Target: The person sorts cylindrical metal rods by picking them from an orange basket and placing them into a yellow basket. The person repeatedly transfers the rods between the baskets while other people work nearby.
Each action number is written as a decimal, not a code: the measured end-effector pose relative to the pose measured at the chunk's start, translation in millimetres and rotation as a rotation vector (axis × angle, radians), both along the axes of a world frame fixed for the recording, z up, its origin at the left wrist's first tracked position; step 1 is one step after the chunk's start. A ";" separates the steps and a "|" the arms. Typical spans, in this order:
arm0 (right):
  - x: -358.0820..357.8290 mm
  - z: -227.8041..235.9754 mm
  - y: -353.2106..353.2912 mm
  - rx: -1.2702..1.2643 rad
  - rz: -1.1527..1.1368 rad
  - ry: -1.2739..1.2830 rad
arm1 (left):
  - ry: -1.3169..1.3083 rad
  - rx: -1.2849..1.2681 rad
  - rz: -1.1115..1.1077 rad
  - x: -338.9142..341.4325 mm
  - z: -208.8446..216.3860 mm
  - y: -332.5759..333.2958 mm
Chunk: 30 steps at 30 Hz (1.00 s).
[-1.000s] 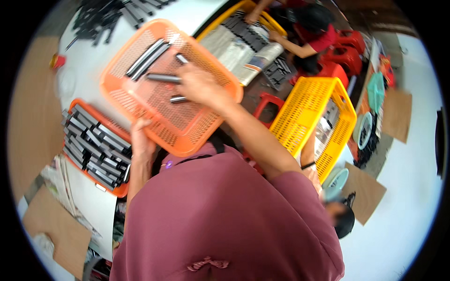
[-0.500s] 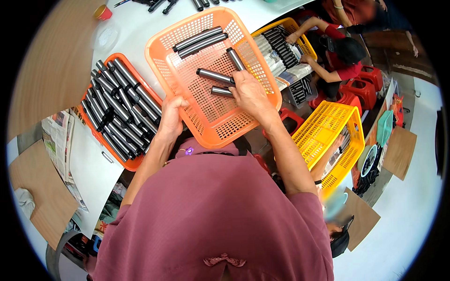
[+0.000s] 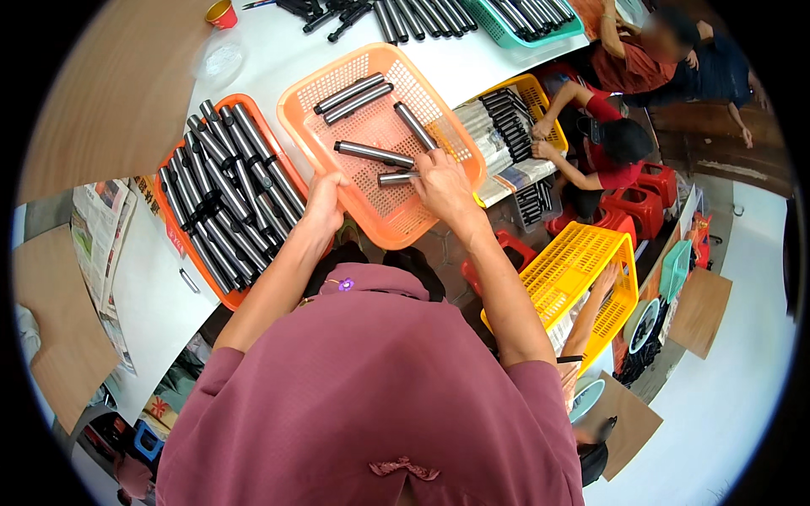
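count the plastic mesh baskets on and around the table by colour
Orange plastic mesh baskets: 2, the light one under both hands and the darker one full of metal rods
Yellow plastic mesh baskets: 2, one at the table's far edge and one on the floor
Teal plastic mesh basket: 1
Total: 5

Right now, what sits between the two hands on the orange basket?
In the head view, only bare basket mesh lies between the left hand on the rim and the right hand, which touches a short metal rod.
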State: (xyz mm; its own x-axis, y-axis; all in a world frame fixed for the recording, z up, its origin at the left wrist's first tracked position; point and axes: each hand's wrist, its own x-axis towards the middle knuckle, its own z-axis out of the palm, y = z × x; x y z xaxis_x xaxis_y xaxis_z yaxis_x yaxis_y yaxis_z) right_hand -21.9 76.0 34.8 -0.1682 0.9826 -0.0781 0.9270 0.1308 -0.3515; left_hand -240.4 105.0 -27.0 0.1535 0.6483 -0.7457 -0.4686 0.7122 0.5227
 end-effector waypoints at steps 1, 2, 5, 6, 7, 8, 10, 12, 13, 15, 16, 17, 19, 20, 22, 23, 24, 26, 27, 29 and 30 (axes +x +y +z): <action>0.9 -4.2 0.5 -0.017 0.011 -0.009 | -0.014 -0.024 0.035 0.8 -0.8 3.9; 2.7 -10.7 0.6 -0.033 0.021 -0.018 | -0.045 -0.028 0.083 2.4 -1.4 7.7; 6.4 -32.7 2.8 -0.038 0.057 -0.040 | 0.014 -0.040 0.206 6.0 -22.8 20.2; 5.8 -36.4 5.6 -0.034 0.069 -0.043 | 0.033 -0.050 0.220 5.6 -29.6 23.3; 5.2 -39.4 9.9 -0.029 0.064 -0.032 | 0.052 -0.060 0.235 4.3 -36.3 26.3; 3.8 -42.2 15.4 -0.024 0.061 -0.021 | 0.072 -0.070 0.251 2.6 -42.7 28.7; -0.4 -47.1 27.4 0.017 0.050 -0.038 | 0.132 -0.037 0.280 4.5 -44.7 33.8; -4.8 -51.4 41.5 0.087 0.043 -0.096 | 0.179 -0.011 0.284 9.1 -37.9 36.7; -6.1 -55.6 48.2 0.075 0.055 -0.131 | 0.197 -0.001 0.271 11.9 -22.8 39.3; -9.8 -64.3 63.0 0.053 0.082 -0.196 | 0.244 0.076 0.200 7.4 -19.6 36.5; -10.8 -68.3 69.7 0.010 0.126 -0.290 | 0.273 0.141 0.141 1.5 -26.7 32.1; -11.8 -72.1 74.7 0.002 0.130 -0.306 | 0.301 0.206 0.082 -3.5 -32.2 27.1; -12.2 -84.6 78.7 -0.027 0.123 -0.330 | 0.534 0.402 -0.059 -5.1 4.5 10.3; -13.6 -85.8 81.2 -0.035 0.126 -0.341 | 0.647 0.499 -0.132 -5.0 23.6 2.6; -15.0 -94.6 84.0 -0.065 0.123 -0.330 | 0.706 0.584 -0.228 -6.2 40.0 -7.6; -15.4 -98.3 84.8 -0.079 0.120 -0.326 | 0.733 0.628 -0.278 -5.5 44.4 -8.2; -16.2 -99.8 86.6 -0.102 0.121 -0.325 | 0.645 0.530 -0.288 -2.5 46.1 -3.9; -18.7 -102.9 88.2 -0.152 0.114 -0.323 | 0.422 0.372 -0.180 7.9 46.2 11.2; -19.3 -100.8 87.0 -0.147 0.109 -0.288 | 0.308 0.289 -0.125 14.4 43.6 18.8; -23.3 -91.0 84.3 -0.133 0.095 -0.214 | 0.284 0.174 -0.102 24.1 23.5 29.8; -23.6 -90.5 83.8 -0.128 0.090 -0.196 | 0.275 0.117 -0.092 29.3 20.2 36.2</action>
State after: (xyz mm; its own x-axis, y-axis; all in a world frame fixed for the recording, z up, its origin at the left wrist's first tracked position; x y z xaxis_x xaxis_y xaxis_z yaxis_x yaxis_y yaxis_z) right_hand -45.5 159.8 -55.8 -0.2237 0.9444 -0.2410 0.9657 0.1814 -0.1856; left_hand -211.1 141.2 -6.8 0.0182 0.7249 -0.6886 -0.2348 0.6725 0.7018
